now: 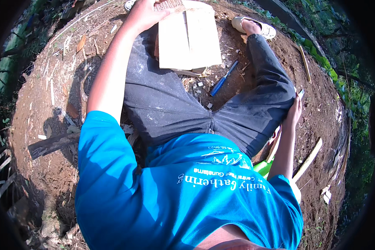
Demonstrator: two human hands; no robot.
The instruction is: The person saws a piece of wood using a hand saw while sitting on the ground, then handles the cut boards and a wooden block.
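Two pale flat wooden boards [191, 39] lie side by side on other wood, on the ground between my legs. At their far left edge is my left hand [150, 13], arm stretched out, fingers closed at a brown, ridged piece of wood [169, 5]. The top of that hand is cut off by the picture's edge. My right hand [294, 111] is by the outer side of my right knee, its fingers curled. A small pale tip [301, 94] sticks out past those fingers; the rest is hidden. A blue-handled tool [223, 79] lies between my legs.
Wood chips [200, 84] are strewn over the brown soil. A dark wooden log [52, 145] lies to the left. On the right are a pale wood strip [308, 159], a thinner stick [305, 63] and a bright green object [261, 168] partly hidden by my arm. Plants border the ground.
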